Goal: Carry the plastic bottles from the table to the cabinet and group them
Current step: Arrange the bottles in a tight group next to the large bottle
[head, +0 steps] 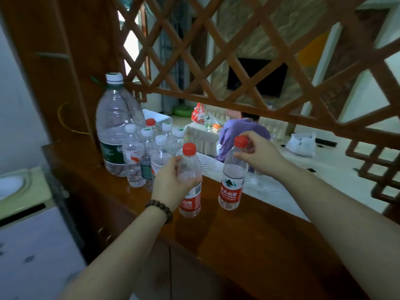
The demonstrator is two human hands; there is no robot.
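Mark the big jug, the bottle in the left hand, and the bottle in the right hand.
large clear jug (pixel 118 118): head view, on its upper body.
left-hand red-capped bottle (pixel 190 203): head view, on its red label.
right-hand red-capped bottle (pixel 231 192): head view, on its red label.

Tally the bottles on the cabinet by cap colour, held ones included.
Red caps: 3, the bottle in the left hand at, the bottle in the right hand at, and one in the back cluster.
White caps: 6, including the large jug.
Total: 9
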